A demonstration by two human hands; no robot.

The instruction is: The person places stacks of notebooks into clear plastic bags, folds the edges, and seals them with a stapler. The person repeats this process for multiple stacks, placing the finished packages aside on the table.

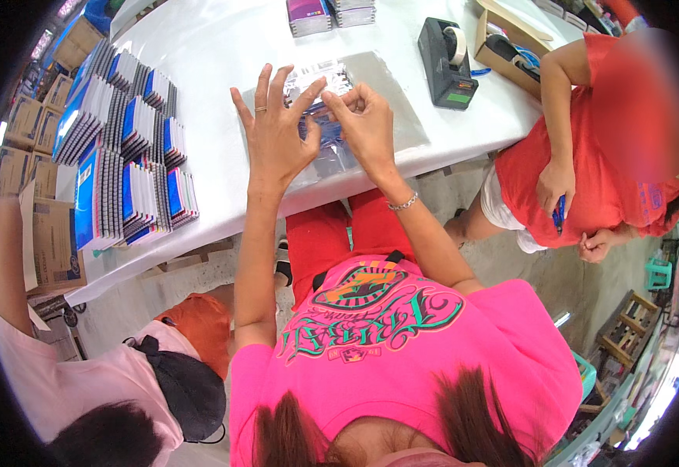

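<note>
On the table in front of me lies a grey flat sheet (398, 117), with a shiny blue-and-white printed item (325, 134) on it, partly covered by my hands. My left hand (279, 136) hovers over its left side, fingers spread, thumb and index finger curved towards the middle. My right hand (367, 128) is closed in a pinch near my left index fingertip. Whatever is between its fingertips is too small to make out; a silver bracelet circles that wrist.
Spiral notebooks (110, 187) stand stacked on the left of the white table (215, 171). More notebooks (308, 19) sit at the far edge. A black tape dispenser (442, 66) and a cardboard box (503, 47) are at right. A person in red (581, 163) holds something blue; another person (83, 389) is at left.
</note>
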